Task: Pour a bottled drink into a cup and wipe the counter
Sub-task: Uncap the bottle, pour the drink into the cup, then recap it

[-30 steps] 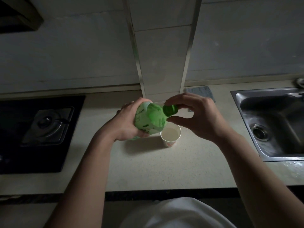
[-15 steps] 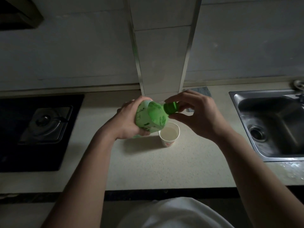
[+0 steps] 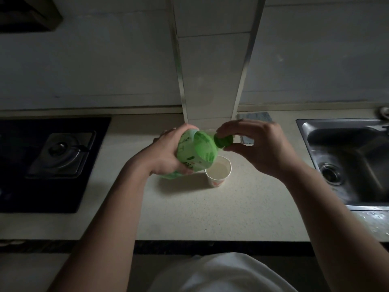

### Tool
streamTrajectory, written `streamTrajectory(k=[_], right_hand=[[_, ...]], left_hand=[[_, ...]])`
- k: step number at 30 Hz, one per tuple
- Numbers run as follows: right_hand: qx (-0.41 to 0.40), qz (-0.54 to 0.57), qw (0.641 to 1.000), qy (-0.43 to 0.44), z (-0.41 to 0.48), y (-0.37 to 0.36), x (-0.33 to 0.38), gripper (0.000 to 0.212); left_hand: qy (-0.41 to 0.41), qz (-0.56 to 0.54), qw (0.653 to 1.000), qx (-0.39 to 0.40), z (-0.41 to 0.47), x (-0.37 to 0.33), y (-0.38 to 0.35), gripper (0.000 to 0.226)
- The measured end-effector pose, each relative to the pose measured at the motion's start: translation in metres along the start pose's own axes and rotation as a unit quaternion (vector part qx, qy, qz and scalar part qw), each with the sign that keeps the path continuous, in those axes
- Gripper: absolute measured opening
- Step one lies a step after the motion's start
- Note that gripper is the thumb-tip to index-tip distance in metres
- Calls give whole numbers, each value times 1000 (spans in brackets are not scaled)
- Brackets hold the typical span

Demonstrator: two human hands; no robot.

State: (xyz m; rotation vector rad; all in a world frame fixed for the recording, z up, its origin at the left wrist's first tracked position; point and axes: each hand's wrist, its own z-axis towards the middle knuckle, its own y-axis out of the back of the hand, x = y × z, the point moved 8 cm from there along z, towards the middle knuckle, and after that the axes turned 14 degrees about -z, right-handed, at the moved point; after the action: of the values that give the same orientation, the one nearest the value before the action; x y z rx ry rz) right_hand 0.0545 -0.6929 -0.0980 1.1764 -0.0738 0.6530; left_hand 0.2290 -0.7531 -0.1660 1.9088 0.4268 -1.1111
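Near the middle of the frame a green bottle (image 3: 196, 152) is held tilted, its neck pointing toward the right. It is grasped around the body by the left hand (image 3: 166, 153), fingers wrapped on the far side and thumb on the near side. The green cap (image 3: 223, 141) at the bottle's mouth is pinched between the thumb and fingers of the right hand (image 3: 260, 147) — whether the cap is tight or loose cannot be told.

Just below and right of the bottle, a paper cup (image 3: 219, 172) stands upright on the pale counter (image 3: 210, 211), with a pale liquid seen inside it. The bottle's lower edge overlaps the cup's rim in the view; contact cannot be judged.

A grey-blue cloth (image 3: 255, 118) lies at the back of the counter, partly hidden behind the right hand. A dark stove (image 3: 61, 152) is set at the left of the frame, and a steel sink (image 3: 349, 165) at the right.
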Motion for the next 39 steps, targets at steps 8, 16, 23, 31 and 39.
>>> streamTrajectory(k=[8,16,23,31,39], right_hand=[[27,26,999,-36,2,-6,-7,36],[23,22,999,-43,3,-6,-11,48],[17,14,995,-93,4,-9,-21,43],[83,13,994,-75,2,-20,-22,66],[41,19,995,-87,6,-18,-23,45]], left_hand=[[7,18,1000,-5,1,-2,0,94],[2,8,999,-37,4,-1,4,92],[13,37,998,-49,7,0,0,92],[23,60,996,-62,4,6,0,90],[23,70,995,-71,4,3,-1,91]])
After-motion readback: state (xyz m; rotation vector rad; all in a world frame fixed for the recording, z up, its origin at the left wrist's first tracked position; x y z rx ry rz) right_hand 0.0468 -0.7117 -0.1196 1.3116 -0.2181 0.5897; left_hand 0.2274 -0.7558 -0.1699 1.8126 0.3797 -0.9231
